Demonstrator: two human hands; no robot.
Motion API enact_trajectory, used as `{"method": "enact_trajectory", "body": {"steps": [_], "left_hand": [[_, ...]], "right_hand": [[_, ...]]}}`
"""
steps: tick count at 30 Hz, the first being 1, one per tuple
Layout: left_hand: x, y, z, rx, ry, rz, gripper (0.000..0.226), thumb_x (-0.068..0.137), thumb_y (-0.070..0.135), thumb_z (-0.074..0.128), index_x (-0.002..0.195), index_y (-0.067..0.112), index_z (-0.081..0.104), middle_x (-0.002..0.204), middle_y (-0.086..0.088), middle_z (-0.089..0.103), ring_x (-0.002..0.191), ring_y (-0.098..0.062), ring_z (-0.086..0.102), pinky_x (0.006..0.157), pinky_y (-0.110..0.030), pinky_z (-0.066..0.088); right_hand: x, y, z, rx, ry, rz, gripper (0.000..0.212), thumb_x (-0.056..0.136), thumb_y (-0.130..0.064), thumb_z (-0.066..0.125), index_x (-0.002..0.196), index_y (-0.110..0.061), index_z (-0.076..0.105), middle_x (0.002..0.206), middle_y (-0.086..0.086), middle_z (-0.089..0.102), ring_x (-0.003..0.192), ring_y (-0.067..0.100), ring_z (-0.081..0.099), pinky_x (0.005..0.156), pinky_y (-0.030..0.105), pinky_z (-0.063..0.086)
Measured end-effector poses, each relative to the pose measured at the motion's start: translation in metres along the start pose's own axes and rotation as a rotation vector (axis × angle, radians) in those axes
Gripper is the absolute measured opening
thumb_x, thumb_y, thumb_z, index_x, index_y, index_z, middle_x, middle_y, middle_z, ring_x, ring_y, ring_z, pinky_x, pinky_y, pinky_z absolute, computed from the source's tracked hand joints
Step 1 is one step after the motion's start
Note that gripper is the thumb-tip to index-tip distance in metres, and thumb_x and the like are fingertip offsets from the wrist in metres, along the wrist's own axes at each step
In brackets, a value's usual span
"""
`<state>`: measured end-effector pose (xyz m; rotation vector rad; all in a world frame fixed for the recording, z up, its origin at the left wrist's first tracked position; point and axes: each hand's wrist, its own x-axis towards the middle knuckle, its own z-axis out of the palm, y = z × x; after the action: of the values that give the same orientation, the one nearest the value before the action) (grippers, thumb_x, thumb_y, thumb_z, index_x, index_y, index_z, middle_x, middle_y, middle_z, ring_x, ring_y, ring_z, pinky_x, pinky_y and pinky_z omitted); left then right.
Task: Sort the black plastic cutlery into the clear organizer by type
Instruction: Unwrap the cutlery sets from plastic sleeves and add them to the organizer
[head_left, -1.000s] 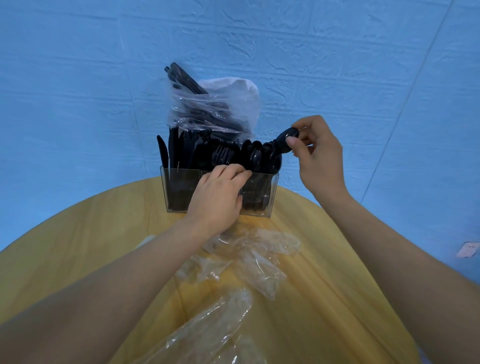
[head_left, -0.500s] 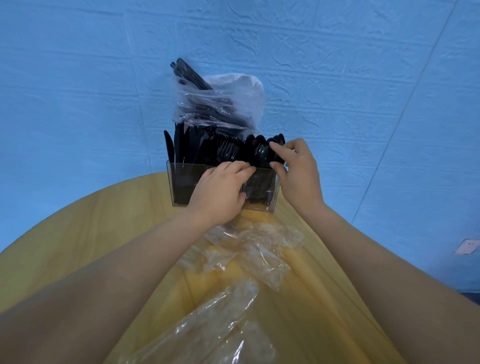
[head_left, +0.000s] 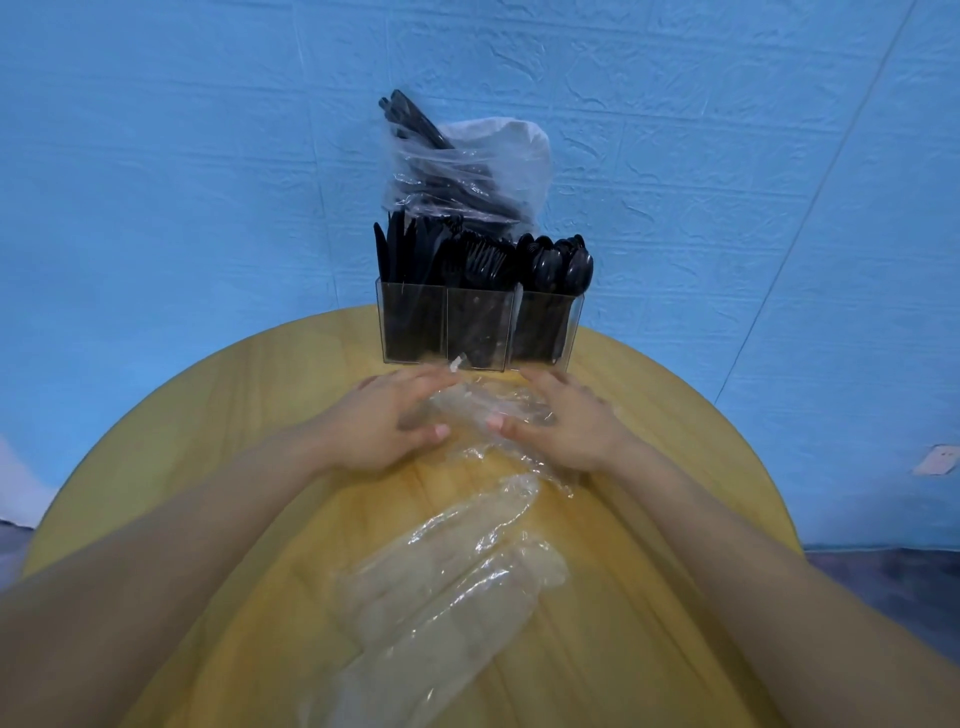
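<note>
The organizer (head_left: 478, 327) stands at the far edge of the table (head_left: 208, 415), holding knives (head_left: 402, 249) in the left compartment, forks (head_left: 480, 260) in the middle and spoons (head_left: 558, 265) in the right. Left hand (head_left: 387, 426) and right hand (head_left: 566, 426), fingers loosely curved, rest on a crumpled wrapper (head_left: 483, 410). Whether either grips it cannot be told. A bag (head_left: 467, 171) of cutlery stands behind the organizer.

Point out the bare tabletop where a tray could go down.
Bare wood lies left of the left hand, out to the table rim, and right of the right hand. The middle is crowded: crumpled wrapper under both hands, empty bags nearer, the clear organizer at the far edge.
</note>
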<state>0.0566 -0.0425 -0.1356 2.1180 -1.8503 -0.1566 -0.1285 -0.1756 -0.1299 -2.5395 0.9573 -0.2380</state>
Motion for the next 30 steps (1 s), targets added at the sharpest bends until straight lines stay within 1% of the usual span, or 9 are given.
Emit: {"method": "enact_trajectory", "body": {"steps": [3,7,12,15,18,20,22,25,30], "left_hand": [[-0.006,-0.004,0.002,0.014,-0.087,-0.004,0.066,0.092,0.042,0.054,0.147,0.032,0.021,0.153,0.012,0.023,0.138,-0.012,0.028,0.114,-0.039,0.026],[-0.003,0.005,0.004,0.183,0.050,-0.027,0.068,0.090,0.048,0.054,0.147,0.039,0.017,0.152,0.014,0.019,0.138,-0.011,0.022,0.108,-0.035,0.020],[0.005,0.018,0.002,0.453,0.144,0.011,0.067,0.089,0.056,0.046,0.147,0.037,0.020,0.155,0.014,0.018,0.145,-0.011,-0.006,0.113,-0.044,-0.008],[0.014,0.022,0.002,0.593,0.114,0.122,0.064,0.091,0.057,0.042,0.147,0.032,0.023,0.152,0.012,0.028,0.146,-0.012,-0.007,0.113,-0.040,-0.017],[0.020,0.026,0.000,0.484,0.014,0.148,0.048,0.092,0.049,0.047,0.135,0.028,0.041,0.136,0.009,0.050,0.140,-0.010,0.027,0.116,-0.034,-0.009],[0.021,0.030,0.001,0.402,0.019,0.143,0.027,0.094,0.041,0.048,0.115,0.025,0.053,0.110,0.009,0.059,0.117,-0.012,0.050,0.117,-0.032,0.008],[0.017,0.035,0.000,0.332,0.067,0.140,0.013,0.096,0.033,0.046,0.102,0.024,0.054,0.093,0.009,0.054,0.102,-0.016,0.056,0.101,-0.028,0.031],[0.007,0.041,-0.005,0.263,0.129,0.108,0.013,0.096,0.026,0.044,0.101,0.022,0.055,0.099,0.005,0.057,0.094,-0.019,0.056,0.070,-0.030,0.039],[-0.026,0.033,-0.024,0.136,0.194,-0.073,0.012,0.098,0.026,0.043,0.087,0.022,0.045,0.077,0.008,0.047,0.084,-0.024,0.056,0.064,-0.033,0.040]], "right_hand": [[-0.002,-0.008,0.002,-0.078,-0.079,0.002,0.095,0.074,-0.072,0.055,0.150,-0.030,0.016,0.152,0.007,0.030,0.139,0.028,0.027,0.112,0.046,0.021],[-0.001,-0.017,0.005,-0.046,-0.086,-0.059,0.092,0.075,-0.057,0.069,0.147,-0.021,0.026,0.146,0.003,0.041,0.134,0.024,0.035,0.111,0.042,0.027],[0.001,-0.016,0.006,0.068,-0.036,-0.146,0.053,0.082,-0.029,0.071,0.130,-0.019,0.052,0.119,0.001,0.062,0.112,0.020,0.055,0.095,0.035,0.043],[0.002,-0.014,0.007,0.064,0.042,-0.218,0.032,0.084,-0.013,0.065,0.116,-0.016,0.062,0.103,0.004,0.068,0.097,0.022,0.060,0.084,0.033,0.046],[0.000,-0.012,0.006,0.120,0.087,-0.242,0.025,0.083,-0.007,0.063,0.107,-0.015,0.067,0.097,0.002,0.069,0.091,0.020,0.061,0.083,0.034,0.047],[-0.003,-0.011,0.003,0.191,0.114,-0.244,0.025,0.081,-0.003,0.063,0.102,-0.015,0.069,0.095,0.000,0.068,0.090,0.018,0.061,0.083,0.033,0.047],[-0.007,-0.011,-0.001,0.231,0.139,-0.241,0.025,0.081,-0.003,0.065,0.102,-0.015,0.070,0.092,-0.003,0.066,0.090,0.016,0.061,0.084,0.031,0.047],[-0.018,-0.013,-0.007,0.298,0.216,-0.260,0.033,0.080,-0.009,0.071,0.112,-0.016,0.066,0.100,-0.008,0.063,0.095,0.008,0.057,0.089,0.021,0.044],[-0.051,-0.010,-0.016,0.304,0.491,-0.417,0.049,0.075,-0.025,0.079,0.119,-0.017,0.059,0.110,-0.006,0.054,0.098,-0.002,0.047,0.090,0.002,0.029]]}}
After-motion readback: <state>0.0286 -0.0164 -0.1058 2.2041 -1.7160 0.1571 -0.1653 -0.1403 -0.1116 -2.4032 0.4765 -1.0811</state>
